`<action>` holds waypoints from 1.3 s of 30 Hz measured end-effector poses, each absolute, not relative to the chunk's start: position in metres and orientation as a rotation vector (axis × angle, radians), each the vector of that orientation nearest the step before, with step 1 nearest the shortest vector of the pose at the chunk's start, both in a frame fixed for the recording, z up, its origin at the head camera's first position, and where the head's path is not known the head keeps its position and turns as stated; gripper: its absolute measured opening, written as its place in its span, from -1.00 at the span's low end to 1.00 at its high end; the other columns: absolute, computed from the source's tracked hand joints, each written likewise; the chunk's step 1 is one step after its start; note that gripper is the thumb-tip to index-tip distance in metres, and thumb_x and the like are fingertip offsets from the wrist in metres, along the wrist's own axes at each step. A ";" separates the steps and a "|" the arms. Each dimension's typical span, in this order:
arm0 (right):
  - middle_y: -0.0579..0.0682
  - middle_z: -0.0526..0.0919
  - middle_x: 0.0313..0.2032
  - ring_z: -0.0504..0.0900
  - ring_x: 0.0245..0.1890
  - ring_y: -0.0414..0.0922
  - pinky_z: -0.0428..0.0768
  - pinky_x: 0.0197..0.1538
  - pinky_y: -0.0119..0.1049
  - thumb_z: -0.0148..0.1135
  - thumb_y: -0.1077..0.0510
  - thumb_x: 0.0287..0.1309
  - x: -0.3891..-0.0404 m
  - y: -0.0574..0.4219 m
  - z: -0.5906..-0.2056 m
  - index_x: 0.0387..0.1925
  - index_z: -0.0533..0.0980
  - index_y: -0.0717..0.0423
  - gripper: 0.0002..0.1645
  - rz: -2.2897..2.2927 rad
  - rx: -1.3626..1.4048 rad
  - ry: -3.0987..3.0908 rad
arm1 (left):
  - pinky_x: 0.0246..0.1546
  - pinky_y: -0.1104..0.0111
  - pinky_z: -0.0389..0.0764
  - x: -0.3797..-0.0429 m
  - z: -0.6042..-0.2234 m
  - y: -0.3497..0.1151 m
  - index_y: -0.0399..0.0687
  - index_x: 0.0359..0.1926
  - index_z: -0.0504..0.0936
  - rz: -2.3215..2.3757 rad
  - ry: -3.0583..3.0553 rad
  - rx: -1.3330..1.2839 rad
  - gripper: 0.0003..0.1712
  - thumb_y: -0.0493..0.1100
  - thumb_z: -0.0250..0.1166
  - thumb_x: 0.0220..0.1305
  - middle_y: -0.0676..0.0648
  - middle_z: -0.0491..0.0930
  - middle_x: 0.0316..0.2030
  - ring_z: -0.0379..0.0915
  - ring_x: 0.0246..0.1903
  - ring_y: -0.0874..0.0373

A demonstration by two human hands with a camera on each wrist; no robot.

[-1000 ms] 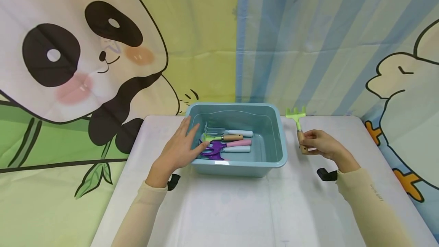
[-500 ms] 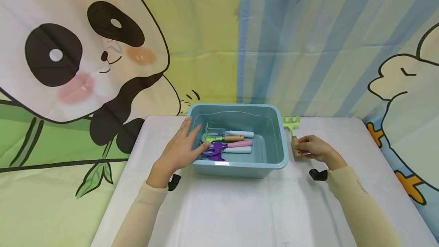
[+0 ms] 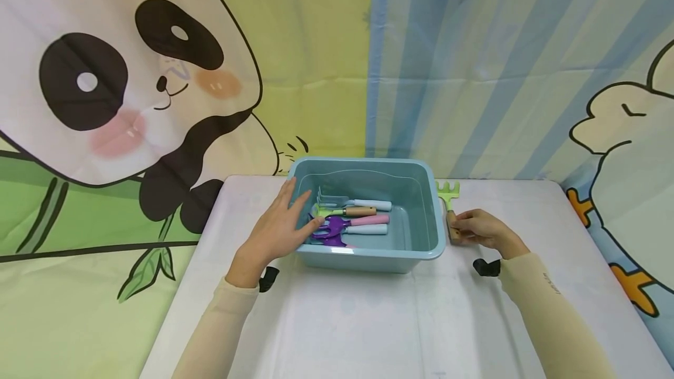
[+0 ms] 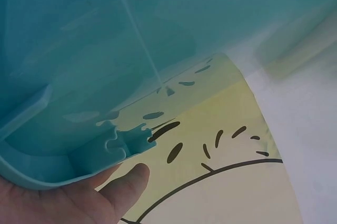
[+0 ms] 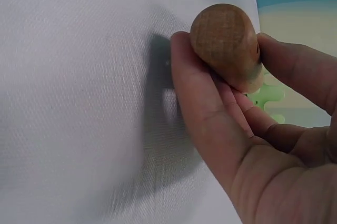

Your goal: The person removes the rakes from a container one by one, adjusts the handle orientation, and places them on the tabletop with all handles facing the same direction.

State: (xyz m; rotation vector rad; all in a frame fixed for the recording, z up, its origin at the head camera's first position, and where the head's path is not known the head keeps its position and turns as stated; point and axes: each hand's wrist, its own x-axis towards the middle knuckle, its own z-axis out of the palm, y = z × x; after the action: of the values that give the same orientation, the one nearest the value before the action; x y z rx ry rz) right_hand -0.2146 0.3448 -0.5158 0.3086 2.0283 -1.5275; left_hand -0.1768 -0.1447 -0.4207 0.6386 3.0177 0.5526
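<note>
My left hand rests on the left rim of a blue-green plastic basin, its fingers spread and straight. In the left wrist view, fingers lie along the basin's rim. To the basin's right, my right hand pinches a small green garden rake by its wooden handle, thumb on one side and fingers on the other. The rake's tines point toward the back wall, and it lies close beside the basin's right side. Its handle end faces the right wrist camera, just above the white cloth.
Inside the basin, toward its left, lie several small garden tools: a pale blue rake, a green tool with a wooden handle and purple forks. A white cloth covers the table. A printed curtain hangs behind it.
My right hand has moved the green rake left and slightly down, closer to the basin; over the last half second it has hardly moved. My left hand stays on the rim.
</note>
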 end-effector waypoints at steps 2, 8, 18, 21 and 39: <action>0.25 0.45 -0.07 0.58 -0.23 -0.08 0.67 -0.17 -0.25 0.11 0.20 0.45 -0.214 0.344 -0.516 0.26 0.18 0.55 -0.42 -1.513 0.300 2.049 | 0.38 -0.07 0.12 -0.177 -0.421 -0.145 -0.06 0.53 0.21 0.552 3.019 0.641 0.06 0.59 -0.21 0.32 -0.20 -0.26 0.57 -0.42 0.54 -0.03; 0.27 0.47 -0.03 0.56 -0.19 -0.02 0.66 -0.12 -0.19 0.12 0.18 0.45 -0.215 0.341 -0.514 0.26 0.21 0.55 -0.41 -1.438 0.299 2.127 | 0.38 -0.07 0.12 -0.177 -0.421 -0.145 -0.02 0.53 0.22 0.558 3.018 0.637 0.03 0.58 -0.19 0.34 -0.19 -0.26 0.58 -0.44 0.54 -0.01; 0.32 0.48 -0.01 0.60 -0.14 0.03 0.67 -0.07 -0.08 0.11 0.21 0.45 -0.214 0.340 -0.509 0.24 0.25 0.57 -0.45 -1.375 0.275 2.180 | 0.36 -0.09 0.15 -0.177 -0.422 -0.145 0.01 0.53 0.22 0.554 3.026 0.633 0.02 0.58 -0.18 0.33 -0.19 -0.25 0.57 -0.41 0.54 -0.03; 0.32 0.53 -0.03 0.63 -0.12 0.08 0.65 -0.03 -0.02 0.10 0.22 0.45 -0.213 0.340 -0.505 0.23 0.26 0.57 -0.46 -1.365 0.266 2.209 | 0.36 -0.11 0.15 -0.177 -0.422 -0.145 0.00 0.53 0.22 0.556 3.023 0.633 0.03 0.58 -0.18 0.33 -0.19 -0.25 0.58 -0.40 0.54 -0.05; 0.46 0.31 0.27 0.45 0.19 0.37 0.59 0.08 0.03 0.08 0.07 0.49 -0.210 0.338 -0.441 0.34 0.21 0.47 -0.35 -1.411 0.075 2.368 | 0.37 -0.10 0.14 -0.177 -0.422 -0.145 -0.01 0.53 0.23 0.568 3.025 0.644 0.05 0.60 -0.21 0.32 -0.20 -0.24 0.57 -0.40 0.54 -0.04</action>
State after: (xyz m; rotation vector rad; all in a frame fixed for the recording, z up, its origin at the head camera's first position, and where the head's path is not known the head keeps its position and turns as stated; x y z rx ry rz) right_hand -0.2099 0.3381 -0.4413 0.0750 2.3682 -1.4113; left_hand -0.1766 -0.1450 -0.4221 0.6440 3.0247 0.5676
